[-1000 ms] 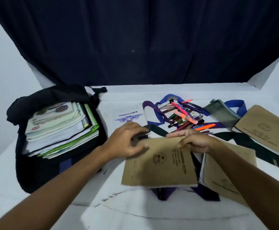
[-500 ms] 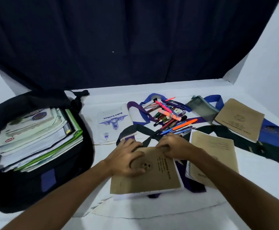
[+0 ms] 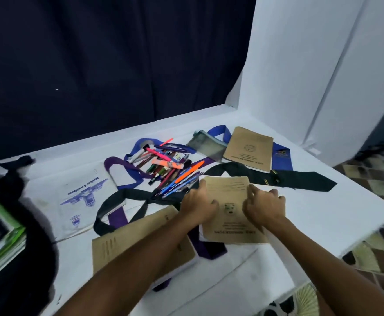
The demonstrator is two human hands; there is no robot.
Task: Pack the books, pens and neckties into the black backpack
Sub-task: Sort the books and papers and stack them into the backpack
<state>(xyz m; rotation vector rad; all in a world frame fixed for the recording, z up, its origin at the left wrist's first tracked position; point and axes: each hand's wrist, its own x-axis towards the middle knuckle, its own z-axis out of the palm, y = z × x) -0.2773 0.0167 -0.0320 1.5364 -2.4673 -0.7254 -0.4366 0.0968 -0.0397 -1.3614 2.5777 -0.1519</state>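
My left hand [image 3: 197,206] and my right hand [image 3: 265,207] clasp the left and right edges of a brown book [image 3: 228,215] lying flat on the white table [image 3: 323,208]. Another brown book [image 3: 138,238] lies under my left forearm. A third brown book [image 3: 249,148] rests at the far right, and a white book [image 3: 77,197] lies to the left. A pile of pens [image 3: 170,171] sits behind my hands. Purple [image 3: 118,166], blue [image 3: 282,156], dark green [image 3: 300,181] and black [image 3: 127,197] neckties lie tangled around them. The black backpack [image 3: 26,258] holds stacked books [image 3: 1,236] at the left edge.
A greenish zip pouch [image 3: 205,142] lies behind the pens. A dark curtain [image 3: 118,65] hangs at the back and a white wall [image 3: 311,65] stands at the right. The table's right edge drops to a patterned floor [image 3: 373,179].
Both hands have let go of the first brown book, which now lies at the lower left, and moved right onto the second brown book. The view has swung right.
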